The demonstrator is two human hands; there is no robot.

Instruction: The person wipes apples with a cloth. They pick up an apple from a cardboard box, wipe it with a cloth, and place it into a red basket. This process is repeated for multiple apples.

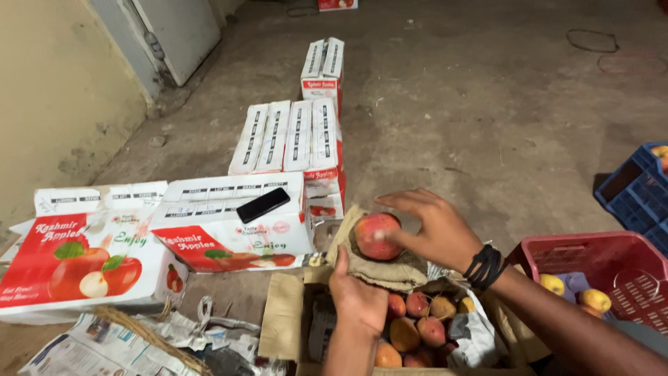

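Head view first: my right hand [435, 226] sits with fingers spread over a red apple [378, 236], fingertips pressing its side rather than closing round it. My left hand [356, 292] comes up from below, curled against the folded burlap cloth [390, 268] that the apple rests on, thumb at the cloth's edge. Just under the apple, an open cardboard box [282, 317] holds a heap of reddish and yellowish apples [417, 324] bedded in crumpled paper. Right of the apple, a red crate [591, 254] carries a few yellow fruits, which I judge are already sorted; most remain in the box. Left of the apple lie flat printed apple cartons [229, 223], a dark phone [263, 204] on one. Beyond the apple, more cartons [292, 136] rest on the concrete floor [487, 104]. A blue crate [637, 188] is cut off at the edge, and the box bottom is hidden.
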